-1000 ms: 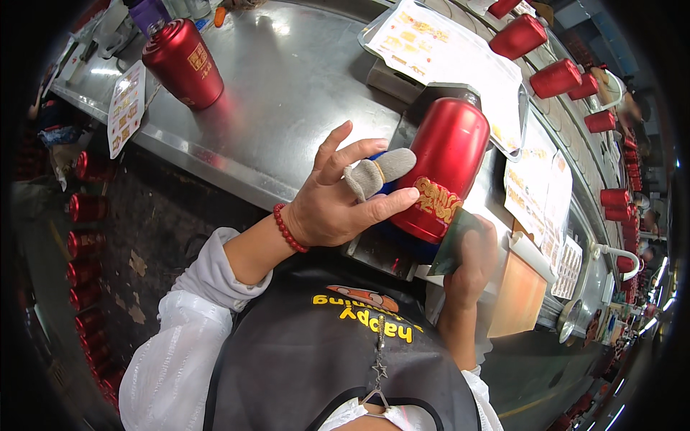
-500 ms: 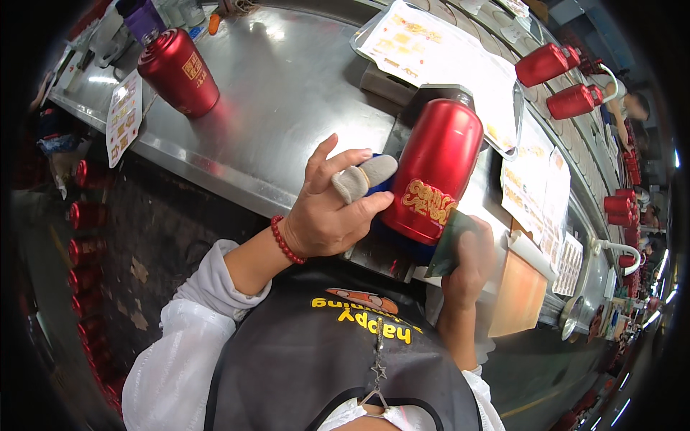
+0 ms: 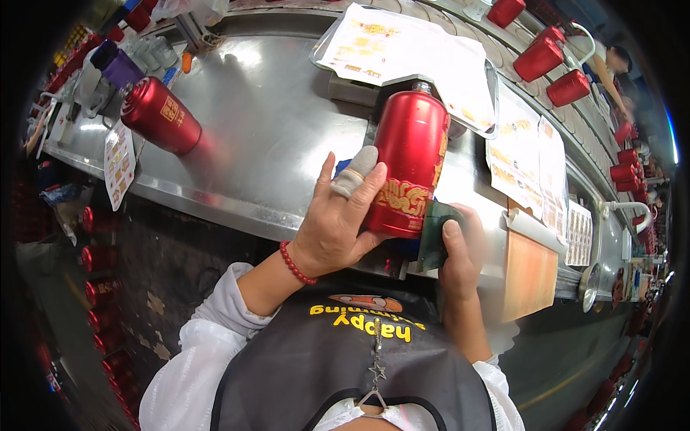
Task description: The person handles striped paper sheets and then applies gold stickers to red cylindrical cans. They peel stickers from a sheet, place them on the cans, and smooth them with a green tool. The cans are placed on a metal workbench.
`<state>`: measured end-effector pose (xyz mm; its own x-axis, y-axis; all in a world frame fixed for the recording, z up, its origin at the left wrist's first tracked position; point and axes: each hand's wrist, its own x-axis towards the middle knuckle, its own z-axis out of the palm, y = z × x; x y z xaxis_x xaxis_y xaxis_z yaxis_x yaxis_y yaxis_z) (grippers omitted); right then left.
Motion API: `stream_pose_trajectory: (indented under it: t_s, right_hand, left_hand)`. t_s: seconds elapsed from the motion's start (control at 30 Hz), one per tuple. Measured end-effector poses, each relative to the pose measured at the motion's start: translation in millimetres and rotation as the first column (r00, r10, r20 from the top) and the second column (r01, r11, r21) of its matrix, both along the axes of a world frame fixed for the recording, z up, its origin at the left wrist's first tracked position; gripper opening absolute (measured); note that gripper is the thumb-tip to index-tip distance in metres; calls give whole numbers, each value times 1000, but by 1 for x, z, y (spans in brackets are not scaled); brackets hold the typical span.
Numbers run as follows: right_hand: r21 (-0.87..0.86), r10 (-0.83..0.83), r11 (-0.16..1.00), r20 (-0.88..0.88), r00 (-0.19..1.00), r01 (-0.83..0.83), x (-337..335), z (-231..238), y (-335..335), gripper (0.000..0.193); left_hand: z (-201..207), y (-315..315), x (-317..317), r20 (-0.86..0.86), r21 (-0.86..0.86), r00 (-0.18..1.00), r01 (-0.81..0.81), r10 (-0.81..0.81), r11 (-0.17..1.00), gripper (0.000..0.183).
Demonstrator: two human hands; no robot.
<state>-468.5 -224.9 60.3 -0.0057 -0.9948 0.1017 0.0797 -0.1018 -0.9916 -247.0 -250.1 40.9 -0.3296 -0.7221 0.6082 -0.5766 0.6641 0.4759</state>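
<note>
A red metallic bottle [image 3: 410,144] with gold ornament lies tilted in front of me, its neck end away from me. My left hand [image 3: 338,219] grips its lower left side, the thumb by the base. A grey cloth finger cover [image 3: 354,171] sits on one finger of that hand. In my right hand [image 3: 460,251] is a thin dark-green flat sheet like a scraper [image 3: 433,233], its edge against the bottle's lower right side. Blue padding [image 3: 345,167] shows partly behind the left fingers; the bottle hides most of its support.
Another red bottle [image 3: 162,116] stands on the steel table [image 3: 244,136] at left, near a purple container [image 3: 116,66]. Sheets of gold decals [image 3: 402,50] lie on a tray at the back. At right are more sheets [image 3: 517,144] and an orange-tan board [image 3: 530,276]. Red bottles line a far conveyor.
The bottle has turned, so its gold emblem sits farther left and more gold shows on its right edge. My left fingers have moved onto its side. The whole view has shifted slightly.
</note>
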Motion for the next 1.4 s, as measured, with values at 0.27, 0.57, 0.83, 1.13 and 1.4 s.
stream_pose_trajectory:
  t_s: [0.27,0.57,0.83,1.13,1.4]
  right_hand:
    - [-74,-69,995,-67,995,64,-9,2,0,31]
    - [-403,-90,895,-580,810,-190,-6,-17,-2,54]
    - [-451,-191,859,-720,667,-241,-6,-8,-6,71]
    - [-422,-199,868,-779,595,-262,-15,-13,-5,64]
    - [-276,-199,958,-456,867,75,5,31,-5,34]
  left_hand:
    - [0,-3,-4,3,64,999,50,-50,997,92]
    - [0,-4,-3,14,42,1000,25,-26,999,96]
    - [-2,-2,1,58,-29,998,-11,12,1000,93]
    - [5,-6,-5,63,-35,997,43,-41,998,99]
    - [5,-2,-8,61,38,996,-62,59,997,97]
